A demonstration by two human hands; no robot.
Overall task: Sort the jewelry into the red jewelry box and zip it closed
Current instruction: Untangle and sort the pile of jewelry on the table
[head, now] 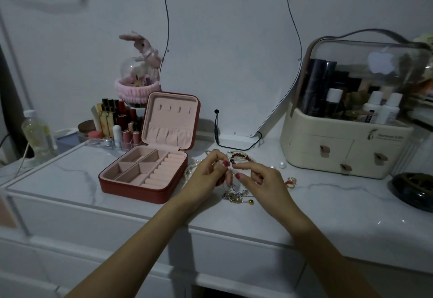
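Fingers (219, 157) of the left hand (206, 178) are curled, pinching a thin silver chain (230, 175) that hangs toward the tangled jewelry heap (236, 195) near the tabletop's (70, 180) front edge; the right hand's (260, 178) fingers are narrowly pinched beside it, seemingly on the same chain. Left of both, the red jewelry box (143, 175) lies open, its compartments apparently bare. Lifting could drag the knotted heap along — or snap a link — and loose pieces might roll off that front edge. Dim light blurs the chain, so whether the right fingers truly hold it I cannot tell; the zipper is hard to make out.
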